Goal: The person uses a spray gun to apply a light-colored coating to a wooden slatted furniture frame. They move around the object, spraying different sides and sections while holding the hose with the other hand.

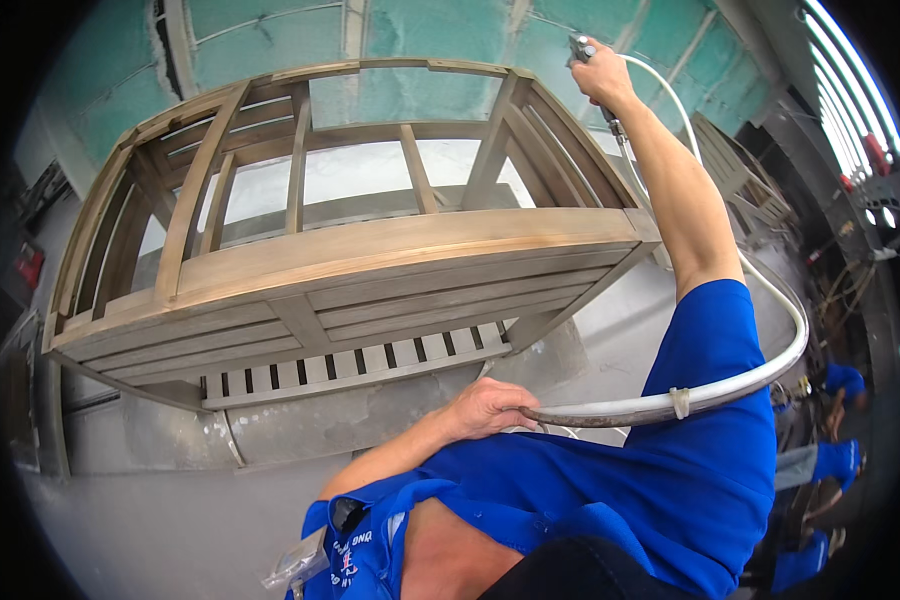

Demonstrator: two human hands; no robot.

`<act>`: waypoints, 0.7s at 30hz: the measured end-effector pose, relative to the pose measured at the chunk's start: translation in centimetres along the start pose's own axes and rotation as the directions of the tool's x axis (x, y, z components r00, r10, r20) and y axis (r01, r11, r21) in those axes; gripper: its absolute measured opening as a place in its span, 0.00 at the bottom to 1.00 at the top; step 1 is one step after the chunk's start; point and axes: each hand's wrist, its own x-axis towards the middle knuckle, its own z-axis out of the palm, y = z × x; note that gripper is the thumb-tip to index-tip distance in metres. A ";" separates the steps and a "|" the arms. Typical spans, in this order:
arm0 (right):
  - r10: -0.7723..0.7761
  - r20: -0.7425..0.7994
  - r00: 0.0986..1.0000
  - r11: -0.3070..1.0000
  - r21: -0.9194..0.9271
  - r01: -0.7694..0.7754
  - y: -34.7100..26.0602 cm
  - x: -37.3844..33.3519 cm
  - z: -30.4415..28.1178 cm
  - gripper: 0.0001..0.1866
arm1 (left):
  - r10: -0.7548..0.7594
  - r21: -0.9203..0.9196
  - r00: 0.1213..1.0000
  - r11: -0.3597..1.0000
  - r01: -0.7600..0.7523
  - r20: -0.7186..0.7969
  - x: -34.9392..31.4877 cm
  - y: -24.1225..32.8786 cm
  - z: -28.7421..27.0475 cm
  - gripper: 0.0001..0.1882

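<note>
Leftmost, a slatted wooden frame stands ahead of the fingers of the left hand, apart from them. Those fingers are clamped on a dark hose, which runs rightward from them together with a white hose. Further right, beyond the frame's far right corner, the fingers of the right hand are clamped around a spray gun, its head just ahead of them.
</note>
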 end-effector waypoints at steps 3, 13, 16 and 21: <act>-0.158 0.095 0.983 0.985 0.082 0.150 1.9 0.7 2.2 0.26 | -0.147 -0.061 0.989 0.987 0.147 0.007 1.5 -0.3 3.6 0.18; -0.290 0.401 0.869 0.957 0.134 0.257 2.8 -0.9 6.6 0.27 | -0.205 0.090 0.975 0.973 0.212 -0.083 3.1 -0.6 7.3 0.17; -0.187 0.261 0.947 0.982 0.079 0.173 2.8 -0.4 6.9 0.24 | -0.198 0.010 0.973 0.980 0.201 -0.122 2.4 -1.0 7.2 0.16; -0.146 0.364 0.920 0.983 0.160 0.092 -1.1 0.7 8.1 0.19 | -0.154 -0.094 0.974 0.986 0.140 -0.166 1.4 -1.8 7.2 0.16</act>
